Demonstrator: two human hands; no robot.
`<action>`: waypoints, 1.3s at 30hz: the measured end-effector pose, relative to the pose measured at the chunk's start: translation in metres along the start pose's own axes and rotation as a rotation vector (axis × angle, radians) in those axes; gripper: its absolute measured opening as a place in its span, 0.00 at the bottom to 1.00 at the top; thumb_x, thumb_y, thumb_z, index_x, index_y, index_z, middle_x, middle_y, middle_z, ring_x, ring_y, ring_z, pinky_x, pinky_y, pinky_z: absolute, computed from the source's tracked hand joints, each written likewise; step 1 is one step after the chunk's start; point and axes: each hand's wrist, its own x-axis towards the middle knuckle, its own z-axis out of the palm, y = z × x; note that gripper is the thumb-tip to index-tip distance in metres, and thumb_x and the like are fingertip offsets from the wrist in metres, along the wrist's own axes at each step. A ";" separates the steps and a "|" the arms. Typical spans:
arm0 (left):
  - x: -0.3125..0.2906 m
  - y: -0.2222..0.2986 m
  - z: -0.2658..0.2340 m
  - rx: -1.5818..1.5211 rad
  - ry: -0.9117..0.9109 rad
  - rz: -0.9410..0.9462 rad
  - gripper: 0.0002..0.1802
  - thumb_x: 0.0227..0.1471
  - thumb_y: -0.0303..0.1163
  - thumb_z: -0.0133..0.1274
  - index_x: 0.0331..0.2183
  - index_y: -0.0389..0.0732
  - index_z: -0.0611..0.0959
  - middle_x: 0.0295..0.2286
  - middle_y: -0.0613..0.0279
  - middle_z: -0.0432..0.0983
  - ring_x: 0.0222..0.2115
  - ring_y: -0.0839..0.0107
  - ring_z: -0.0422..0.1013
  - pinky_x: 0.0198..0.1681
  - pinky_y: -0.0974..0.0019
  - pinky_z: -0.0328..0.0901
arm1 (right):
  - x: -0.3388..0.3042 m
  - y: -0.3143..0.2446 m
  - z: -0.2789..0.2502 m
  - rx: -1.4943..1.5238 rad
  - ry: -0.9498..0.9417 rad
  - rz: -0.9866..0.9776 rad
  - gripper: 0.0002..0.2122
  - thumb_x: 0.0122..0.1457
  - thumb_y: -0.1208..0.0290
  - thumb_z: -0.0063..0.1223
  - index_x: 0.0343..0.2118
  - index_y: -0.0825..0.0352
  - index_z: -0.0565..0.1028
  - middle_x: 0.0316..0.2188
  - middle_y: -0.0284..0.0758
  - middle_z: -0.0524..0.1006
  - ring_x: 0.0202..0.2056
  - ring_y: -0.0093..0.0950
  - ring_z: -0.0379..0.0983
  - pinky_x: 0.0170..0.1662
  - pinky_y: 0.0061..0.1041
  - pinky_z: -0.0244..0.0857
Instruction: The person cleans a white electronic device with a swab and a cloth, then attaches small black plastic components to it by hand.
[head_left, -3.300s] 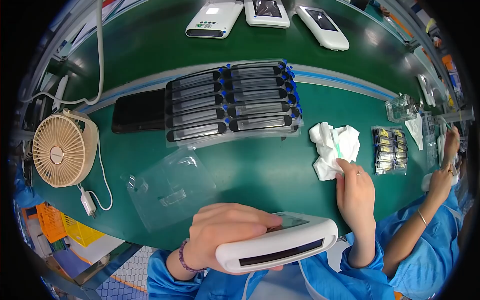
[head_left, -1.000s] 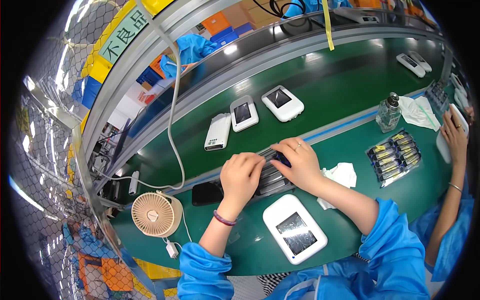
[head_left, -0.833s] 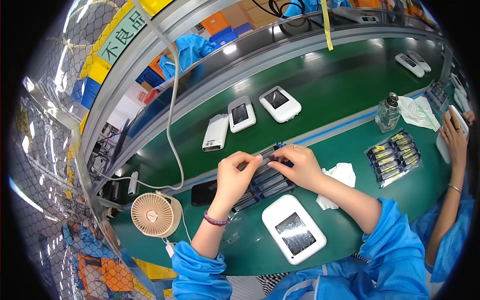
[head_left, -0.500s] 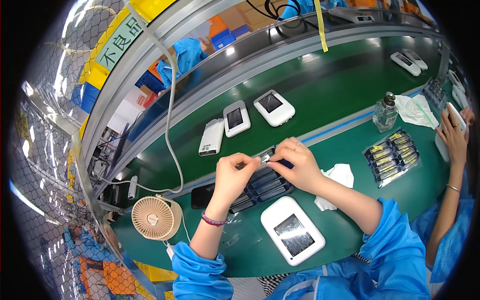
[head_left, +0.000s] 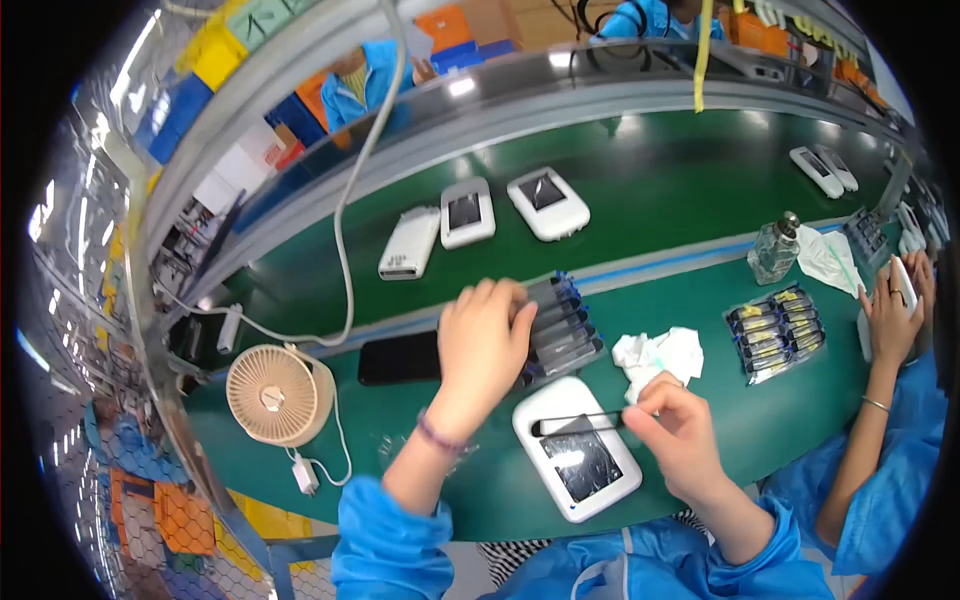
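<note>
My right hand pinches one end of a thin black strip with a rounded far end. The strip hovers over the screen end of a white handheld device, which lies face up in front of me. My left hand, its fingers bent and thumb apart, is over the left part of a clear tray of black pieces. Nothing shows in it, though its fingertips are partly hidden. A flat black phone-like slab lies beside my left wrist.
A beige fan with a white cable stands left. Crumpled white tissue, another filled tray and a glass pump bottle lie to the right. White devices sit on the green belt beyond. A co-worker's hand holds a device at right.
My hands have parted. My right hand has come down and nearer with the black strip, over the white device; my left hand has let go and lies over the tray. The view has shifted slightly.
</note>
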 end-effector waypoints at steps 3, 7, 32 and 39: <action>-0.073 0.028 -0.021 -0.181 -0.178 -0.169 0.09 0.47 0.35 0.52 0.32 0.41 0.76 0.12 0.59 0.71 0.14 0.57 0.69 0.19 0.57 0.62 | -0.027 0.014 -0.019 0.335 0.020 0.302 0.04 0.51 0.81 0.51 0.21 0.68 0.71 0.25 0.30 0.67 0.32 0.20 0.63 0.44 0.21 0.55; -0.170 0.045 -0.015 -0.499 -0.440 -0.321 0.52 0.31 0.47 0.64 0.54 0.34 0.58 0.29 0.59 0.71 0.32 0.60 0.69 0.36 0.60 0.61 | -0.037 0.029 -0.012 0.677 0.060 0.438 0.04 0.54 0.79 0.48 0.24 0.67 0.69 0.28 0.30 0.68 0.34 0.21 0.64 0.48 0.23 0.54; -0.133 0.041 -0.015 -0.981 0.278 0.028 0.22 0.31 0.26 0.65 0.35 0.38 0.80 0.33 0.50 0.76 0.28 0.63 0.75 0.29 0.70 0.71 | -0.011 -0.058 -0.009 -0.713 -0.077 -0.517 0.09 0.32 0.78 0.59 0.21 0.62 0.75 0.22 0.30 0.64 0.26 0.26 0.60 0.38 0.34 0.58; -0.129 0.038 -0.018 -0.911 0.251 0.099 0.16 0.32 0.26 0.65 0.30 0.42 0.81 0.34 0.49 0.75 0.28 0.63 0.75 0.29 0.69 0.71 | -0.007 -0.070 -0.004 -0.992 -0.129 -0.658 0.12 0.27 0.77 0.61 0.21 0.62 0.75 0.21 0.28 0.63 0.25 0.27 0.59 0.32 0.33 0.56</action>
